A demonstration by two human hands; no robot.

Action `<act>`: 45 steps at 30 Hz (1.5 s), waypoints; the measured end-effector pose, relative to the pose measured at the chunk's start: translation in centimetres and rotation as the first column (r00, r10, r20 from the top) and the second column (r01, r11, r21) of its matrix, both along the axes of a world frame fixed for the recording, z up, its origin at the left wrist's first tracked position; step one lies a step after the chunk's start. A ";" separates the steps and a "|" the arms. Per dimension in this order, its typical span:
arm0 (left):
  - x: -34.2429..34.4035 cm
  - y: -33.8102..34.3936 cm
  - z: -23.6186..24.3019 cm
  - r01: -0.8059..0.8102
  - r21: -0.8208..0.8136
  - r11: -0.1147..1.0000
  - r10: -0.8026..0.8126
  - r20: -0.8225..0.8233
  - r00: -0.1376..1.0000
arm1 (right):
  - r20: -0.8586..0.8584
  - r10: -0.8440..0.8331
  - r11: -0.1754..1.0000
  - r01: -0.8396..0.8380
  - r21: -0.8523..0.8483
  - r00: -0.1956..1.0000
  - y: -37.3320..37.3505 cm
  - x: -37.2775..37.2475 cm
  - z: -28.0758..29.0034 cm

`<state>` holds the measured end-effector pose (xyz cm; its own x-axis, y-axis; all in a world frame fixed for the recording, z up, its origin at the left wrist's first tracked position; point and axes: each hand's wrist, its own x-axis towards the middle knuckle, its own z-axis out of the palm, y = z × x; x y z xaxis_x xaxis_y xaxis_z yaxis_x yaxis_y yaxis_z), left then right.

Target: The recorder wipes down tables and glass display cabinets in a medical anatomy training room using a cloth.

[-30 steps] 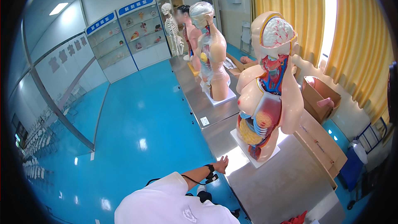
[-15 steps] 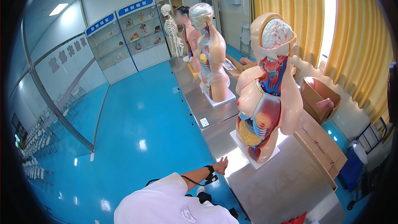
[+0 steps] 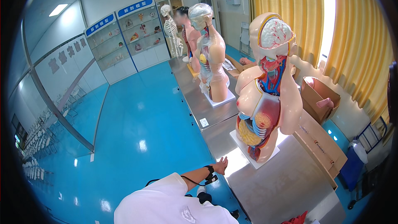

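The right hand (image 3: 220, 166) hangs with fingers loosely spread, holding nothing, just at the near edge of the steel bench (image 3: 286, 186); the open-chested torso model (image 3: 265, 99) stands upright on its white base on that bench, ahead and to the right of the hand; since a second ago the hand has edged slightly toward the bench; the model has not moved; the left hand is out of sight.

1 arm stretches forward, its hand (image 3: 221, 166) open, fingers spread.
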<state>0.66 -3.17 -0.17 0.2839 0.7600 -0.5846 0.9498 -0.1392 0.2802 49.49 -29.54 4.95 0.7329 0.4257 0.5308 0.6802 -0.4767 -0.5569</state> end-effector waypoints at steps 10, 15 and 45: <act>0.0 -0.1 0.1 -0.002 0.017 1.000 0.001 0.007 1.000 | 0.009 0.008 1.000 -0.008 -0.028 1.000 -0.1 0.3 -0.1; 0.2 -0.2 0.6 0.007 0.007 1.000 -0.007 -0.029 1.000 | 0.016 0.008 0.999 -0.008 -0.037 1.000 -0.1 0.2 -0.1; -0.7 0.5 -1.2 0.068 0.016 0.998 -0.067 -0.014 0.998 | -0.017 0.263 0.954 -0.262 -0.144 0.965 6.2 -8.4 1.3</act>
<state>-0.07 -2.69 -1.32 0.3271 0.7492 -0.5759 0.9417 -0.2077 0.2647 41.13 -23.35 6.22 0.5841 0.6750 0.4509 0.7931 -0.3563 -0.4940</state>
